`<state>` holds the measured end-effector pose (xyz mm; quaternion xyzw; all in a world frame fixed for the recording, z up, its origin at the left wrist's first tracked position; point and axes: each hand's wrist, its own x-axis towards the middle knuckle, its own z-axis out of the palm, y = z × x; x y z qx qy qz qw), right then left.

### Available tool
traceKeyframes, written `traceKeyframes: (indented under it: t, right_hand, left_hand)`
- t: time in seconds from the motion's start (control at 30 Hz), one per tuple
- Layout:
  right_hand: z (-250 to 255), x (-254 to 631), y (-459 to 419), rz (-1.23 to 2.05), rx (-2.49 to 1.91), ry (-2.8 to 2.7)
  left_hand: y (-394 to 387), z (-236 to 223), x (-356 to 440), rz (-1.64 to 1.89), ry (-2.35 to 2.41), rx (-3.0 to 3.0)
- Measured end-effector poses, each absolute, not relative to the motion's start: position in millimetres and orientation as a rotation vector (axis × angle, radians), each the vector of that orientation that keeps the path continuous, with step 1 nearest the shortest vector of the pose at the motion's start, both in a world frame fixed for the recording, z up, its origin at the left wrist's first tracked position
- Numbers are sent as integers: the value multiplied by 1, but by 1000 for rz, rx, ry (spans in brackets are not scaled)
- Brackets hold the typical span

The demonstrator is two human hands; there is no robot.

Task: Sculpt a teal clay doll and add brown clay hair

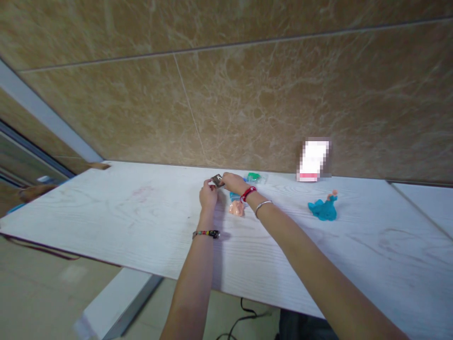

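Note:
Between my two hands, just above the far part of the white table, is a small dark, shiny packet. My left hand has its fingers closed on the packet's left side. From the right, my right hand pinches its other edge. Under my right wrist lies a clear packet of peach-coloured clay, with a blue packet just behind it, partly covered. A clear packet with a green lump rests beyond my right hand, near the wall.
On the white table, a teal clay figure with peach bits sits at the right. A blurred-out upright phone-like object leans on the tiled wall. Another person's arm shows at the far left. A cable lies below.

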<state>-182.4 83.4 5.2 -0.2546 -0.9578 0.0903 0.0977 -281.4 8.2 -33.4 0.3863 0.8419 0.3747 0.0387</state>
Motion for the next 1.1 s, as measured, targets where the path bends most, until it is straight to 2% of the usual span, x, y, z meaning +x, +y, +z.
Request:
traceKeyframes:
  t: [0.1,0.37,0.57,0.67,0.77,0.9,1.1]
  right_hand:
    - [3,-189,88,251,-728,-2839]
    - [0,-188,97,316,-679,-2775]
    - [20,-163,94,465,-723,-2570]
    - [27,-124,88,907,-675,-2252]
    - [29,-66,77,1231,-640,-1994]
    - [23,16,51,1303,-737,-1831]
    - [-5,87,21,1394,-944,-1768]
  left_hand:
    - [8,-34,-282,1182,2527,1189]
    - [16,-35,-283,1617,2064,978]
    - [9,-12,-266,1815,1996,1357]
    - [3,-2,-253,1741,2055,1617]
    - [0,2,-232,1597,1781,1748]
    - [-4,-1,-185,1336,1336,1714]
    - [-14,-19,-124,970,1445,1940]
